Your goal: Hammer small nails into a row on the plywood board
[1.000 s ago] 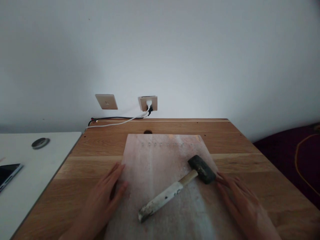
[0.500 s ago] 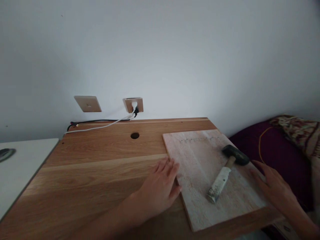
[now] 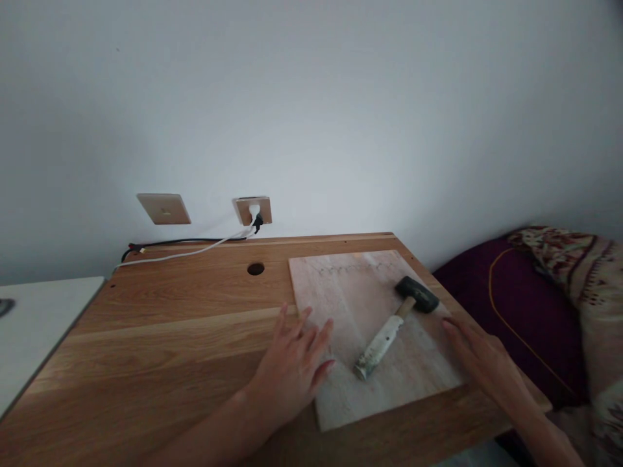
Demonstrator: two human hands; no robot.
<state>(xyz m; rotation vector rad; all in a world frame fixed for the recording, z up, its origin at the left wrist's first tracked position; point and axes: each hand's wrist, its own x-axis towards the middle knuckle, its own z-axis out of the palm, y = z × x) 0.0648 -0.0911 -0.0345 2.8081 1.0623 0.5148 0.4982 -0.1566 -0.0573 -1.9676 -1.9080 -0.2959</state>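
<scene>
A square, pinkish marbled tile (image 3: 348, 305) lies flat on the wooden tabletop (image 3: 204, 353). Resting diagonally on the tile is a mallet (image 3: 389, 331) with a black head and a worn, white-coated handle, the head towards the far right. My left hand (image 3: 289, 360) is at the tile's left edge, fingers spread apart, the tips over its surface. Along the right edge of the tile, my right hand (image 3: 481, 350) has its fingers stretched out against it. Whether its fingertips press on the tile's side or its top, I cannot tell. Neither hand touches the mallet.
A socket (image 3: 253, 211) with plugs and a blank plate (image 3: 164, 209) are on the wall. Cables (image 3: 195, 250) run along the table's back edge, behind a round hole (image 3: 256, 268). A white board (image 3: 43, 331) is at left, a purple cushion (image 3: 516, 311) at right.
The tile has slid left on the tabletop, carrying the mallet with it. My right hand moved left along with it, and my left fingers have spread over the tile's edge. The view shifted slightly.
</scene>
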